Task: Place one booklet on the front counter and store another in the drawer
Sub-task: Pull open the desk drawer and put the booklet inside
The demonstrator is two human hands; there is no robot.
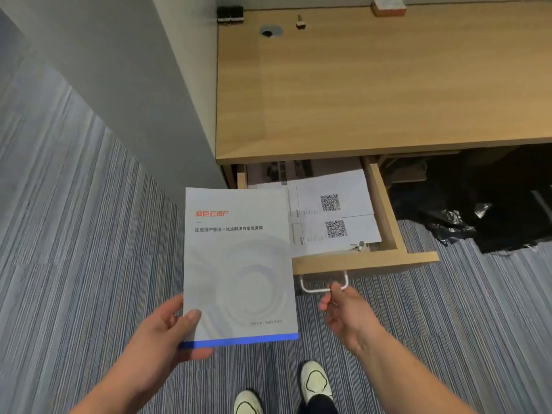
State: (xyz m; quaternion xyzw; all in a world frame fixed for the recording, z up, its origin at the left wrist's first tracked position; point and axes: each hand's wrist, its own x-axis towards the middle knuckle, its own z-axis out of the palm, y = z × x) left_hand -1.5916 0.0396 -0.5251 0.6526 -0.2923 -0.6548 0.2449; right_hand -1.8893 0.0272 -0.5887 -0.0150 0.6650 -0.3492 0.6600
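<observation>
My left hand (167, 327) grips the lower left corner of a pale grey booklet (239, 264) with red lettering and a blue bottom band, held flat over the carpet in front of the drawer. The wooden drawer (385, 204) under the desk stands pulled out. Inside it lie white sheets with QR codes (331, 216). My right hand (343, 309) has its fingers curled around the white metal drawer handle (313, 289). The booklet covers the drawer's left part.
The light wooden desk top (388, 79) carries a cable hole (271, 31), a small key-like object (300, 21) and a brownish box (388, 7) at the back. A grey partition (134, 70) stands at the left. Black plastic bags (478, 210) lie under the desk. My shoes (313, 380) stand on striped carpet.
</observation>
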